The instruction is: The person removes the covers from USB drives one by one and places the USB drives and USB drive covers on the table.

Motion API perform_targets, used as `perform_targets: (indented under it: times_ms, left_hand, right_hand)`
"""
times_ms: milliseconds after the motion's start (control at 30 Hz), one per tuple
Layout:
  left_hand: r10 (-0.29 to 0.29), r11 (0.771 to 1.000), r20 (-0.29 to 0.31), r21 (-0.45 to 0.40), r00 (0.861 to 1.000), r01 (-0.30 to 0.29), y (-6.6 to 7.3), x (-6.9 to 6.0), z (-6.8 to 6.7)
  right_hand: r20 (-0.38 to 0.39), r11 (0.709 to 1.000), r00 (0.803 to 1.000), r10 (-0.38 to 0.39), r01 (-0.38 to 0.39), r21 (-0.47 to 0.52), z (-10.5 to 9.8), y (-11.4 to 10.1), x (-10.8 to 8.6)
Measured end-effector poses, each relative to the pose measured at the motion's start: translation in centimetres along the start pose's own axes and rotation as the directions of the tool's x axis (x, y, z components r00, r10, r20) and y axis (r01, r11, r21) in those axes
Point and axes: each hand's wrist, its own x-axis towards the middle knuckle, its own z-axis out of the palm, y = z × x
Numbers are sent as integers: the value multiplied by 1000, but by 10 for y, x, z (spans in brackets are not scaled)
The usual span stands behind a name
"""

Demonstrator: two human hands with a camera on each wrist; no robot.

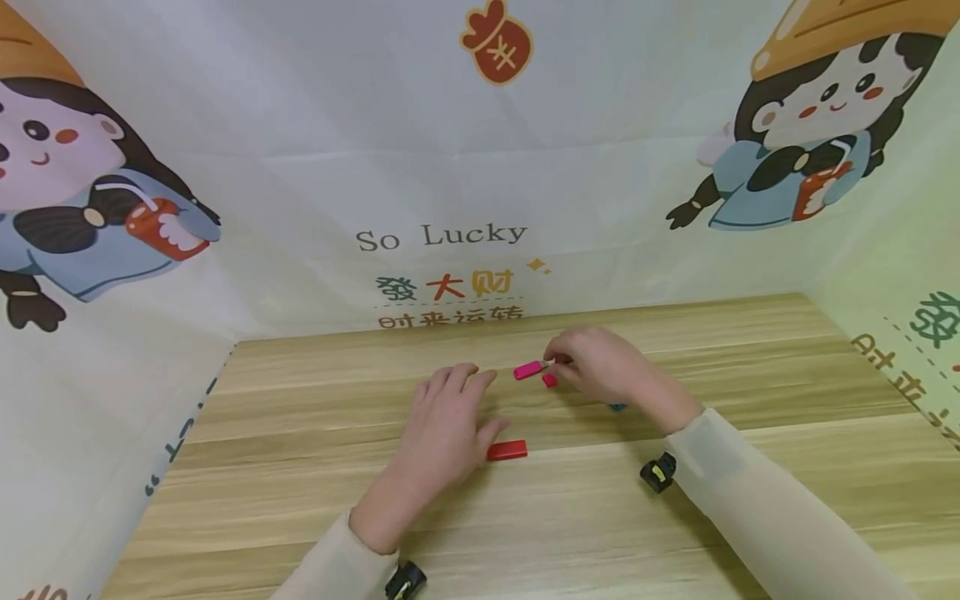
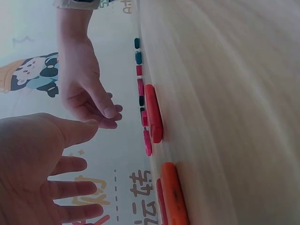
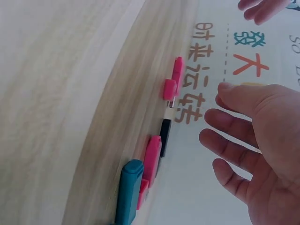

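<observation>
My left hand (image 1: 446,429) is over the table with fingers spread and nothing in them, its thumb near a red marker (image 1: 507,451). In the head view, my right hand (image 1: 600,367) is beside a pink marker (image 1: 528,370) and a small pink piece (image 1: 550,381). The right wrist view shows that hand (image 3: 262,140) raised off the surface, fingers loosely bent and empty. Below it lie the pink marker (image 3: 178,70), the pink piece (image 3: 170,89) and a black piece (image 3: 165,133). The left wrist view has both the left hand (image 2: 42,164) and right hand (image 2: 84,89) empty.
A teal marker (image 3: 129,192) and another pink piece (image 3: 152,159) lie on the wooden table (image 1: 600,517). Beside the left hand are an orange marker (image 2: 174,194) and a red one (image 2: 153,112). Printed cloth (image 1: 315,183) stands behind and at both sides.
</observation>
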Motion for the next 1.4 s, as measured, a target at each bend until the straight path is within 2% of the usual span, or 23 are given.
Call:
perform_targets:
  times_ms: [167, 367, 567, 933, 1133, 1400]
  left_hand:
    - [-1, 1000, 5, 4, 1000, 1, 0, 2, -1]
    - [2, 1000, 5, -2, 1000, -2, -1, 5, -1]
    - [0, 1000, 21, -12, 1000, 0, -3, 7, 0]
    - [20, 999, 61, -49, 998, -17, -5, 8, 0]
    - [40, 998, 123, -43, 992, -35, -6, 9, -1]
    - [63, 998, 247, -44, 967, -54, -4, 10, 1]
  right_hand:
    - [-38, 1000, 999, -22, 22, -3, -3, -3, -9]
    - [-71, 1000, 997, -8, 6, -25, -5, -8, -21]
    - [-71, 999, 997, 23, -26, -40, -6, -11, -36]
    - [-106, 998, 994, 1, -7, -57, -5, -18, -56]
    - [-108, 998, 994, 4, -10, -59, -3, -22, -66]
    - [-115, 999, 993, 17, -23, -49, -1, -25, -74]
